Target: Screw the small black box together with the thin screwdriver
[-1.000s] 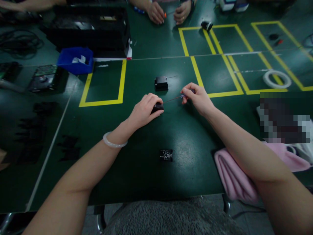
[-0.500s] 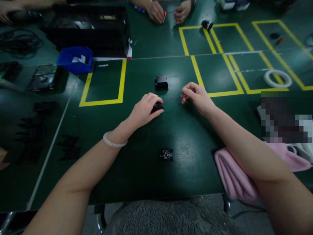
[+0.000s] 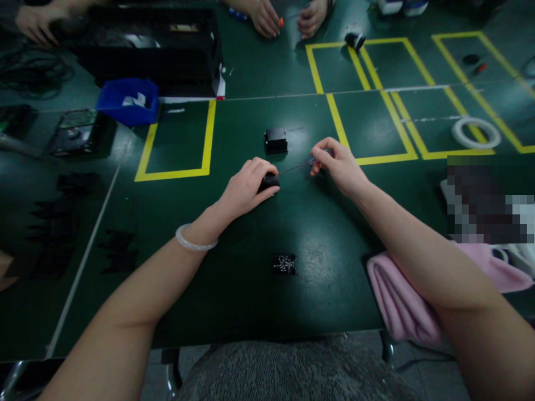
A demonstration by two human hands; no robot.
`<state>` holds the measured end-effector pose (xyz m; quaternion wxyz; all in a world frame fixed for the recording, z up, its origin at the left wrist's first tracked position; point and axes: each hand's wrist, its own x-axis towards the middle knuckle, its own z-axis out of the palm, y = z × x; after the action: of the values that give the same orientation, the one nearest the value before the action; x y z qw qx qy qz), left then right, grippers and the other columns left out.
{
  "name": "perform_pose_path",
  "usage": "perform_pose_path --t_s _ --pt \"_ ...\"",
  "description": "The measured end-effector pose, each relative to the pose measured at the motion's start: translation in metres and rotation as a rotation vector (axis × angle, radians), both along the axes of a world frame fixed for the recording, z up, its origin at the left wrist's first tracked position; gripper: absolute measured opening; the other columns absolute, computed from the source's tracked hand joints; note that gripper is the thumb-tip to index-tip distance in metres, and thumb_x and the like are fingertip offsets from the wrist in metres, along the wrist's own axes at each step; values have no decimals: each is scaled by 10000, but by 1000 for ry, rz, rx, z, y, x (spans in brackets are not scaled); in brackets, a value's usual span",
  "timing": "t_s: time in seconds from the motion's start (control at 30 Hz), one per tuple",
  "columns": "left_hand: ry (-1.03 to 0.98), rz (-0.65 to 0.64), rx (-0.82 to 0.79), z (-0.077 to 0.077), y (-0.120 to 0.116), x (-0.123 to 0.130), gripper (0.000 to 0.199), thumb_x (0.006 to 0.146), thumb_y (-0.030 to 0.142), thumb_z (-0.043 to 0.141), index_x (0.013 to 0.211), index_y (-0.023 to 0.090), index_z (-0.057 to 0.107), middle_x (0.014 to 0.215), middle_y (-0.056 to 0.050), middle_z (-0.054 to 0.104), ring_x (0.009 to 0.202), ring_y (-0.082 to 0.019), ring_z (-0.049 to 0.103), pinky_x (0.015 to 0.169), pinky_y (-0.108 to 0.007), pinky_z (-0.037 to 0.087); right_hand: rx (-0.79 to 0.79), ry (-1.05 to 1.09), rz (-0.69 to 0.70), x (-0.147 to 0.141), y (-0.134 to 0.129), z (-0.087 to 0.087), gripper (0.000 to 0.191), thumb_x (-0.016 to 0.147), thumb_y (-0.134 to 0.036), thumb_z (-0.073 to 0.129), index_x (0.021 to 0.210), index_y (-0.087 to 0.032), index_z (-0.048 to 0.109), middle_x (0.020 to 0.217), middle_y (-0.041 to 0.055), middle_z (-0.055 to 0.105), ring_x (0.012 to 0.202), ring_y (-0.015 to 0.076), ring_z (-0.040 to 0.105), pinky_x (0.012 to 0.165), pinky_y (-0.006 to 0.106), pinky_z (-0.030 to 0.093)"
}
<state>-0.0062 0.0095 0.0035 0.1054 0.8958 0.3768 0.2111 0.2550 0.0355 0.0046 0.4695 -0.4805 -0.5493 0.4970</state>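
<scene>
My left hand (image 3: 252, 186) is closed around a small black part (image 3: 271, 181) on the green table (image 3: 234, 289). Its fingers cover most of the part. Between the fingers of my right hand (image 3: 330, 159) is the handle of a screwdriver (image 3: 297, 165), its thin shaft pointing left. The shaft's end is at the right side of the black part; I cannot tell what it meets there. Just beyond my hands sits a black block (image 3: 276, 140) with a ridged top. Closer to me, several small screws (image 3: 285, 264) lie on a black tray.
A blue bin (image 3: 127, 108) stands at the far left beside a long black housing (image 3: 150, 61). Black parts (image 3: 119, 250) lie on the left. On the right are a white tape roll (image 3: 475, 133) and a pink cloth (image 3: 403, 295). Across the table, another person's hands (image 3: 311, 19) are working.
My hands hold nearly the same place, with the screwdriver still against the part's side. At the upper left, another person's hand has moved to the right.
</scene>
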Motion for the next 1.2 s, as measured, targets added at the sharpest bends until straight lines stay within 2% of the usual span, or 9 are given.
perform_pose_path --t_s 0.1,0.3,0.47,0.8,1.03,1.2 --pt "3 3 -10 1 0 0 256 1011 350 580 1209 190 554 1217 -118 637 1134 -294 593 973 -449 508 15 -12 9 1 0 -2 189 982 -147 634 821 -221 569 531 -83 582 518 80 592 612 239 490" --pt "9 6 -12 2 -1 1 245 1015 345 577 1200 186 556 1215 -124 638 1129 -294 589 968 -441 506 15 -4 7 2 1 -3 171 931 -69 646 880 -223 591 571 -80 617 538 84 612 640 248 503" --pt "-10 -2 -2 0 0 0 251 1018 352 579 1199 178 565 1206 -124 643 1123 -294 591 973 -439 499 34 -13 6 1 0 -3 193 984 -168 647 807 -211 584 545 -69 589 534 82 602 635 247 487" --pt "-8 -3 -6 1 0 0 255 1015 356 574 1198 179 565 1207 -130 642 1123 -296 589 971 -442 499 19 0 2 1 1 -2 187 897 -38 633 869 -220 596 545 -84 610 527 89 609 647 258 503" --pt "-10 1 -24 0 0 0 262 1011 367 576 1199 186 563 1215 -123 639 1132 -295 585 977 -444 493 34 -33 1 1 0 -2 159 954 -163 657 823 -220 589 533 -69 597 533 93 595 628 259 477" --pt "-18 -9 -7 0 0 0 263 1014 355 574 1207 177 563 1219 -128 639 1131 -295 587 970 -443 499 26 -4 11 1 0 -2 147 923 -116 683 881 -226 595 557 -73 614 539 102 615 643 266 500"
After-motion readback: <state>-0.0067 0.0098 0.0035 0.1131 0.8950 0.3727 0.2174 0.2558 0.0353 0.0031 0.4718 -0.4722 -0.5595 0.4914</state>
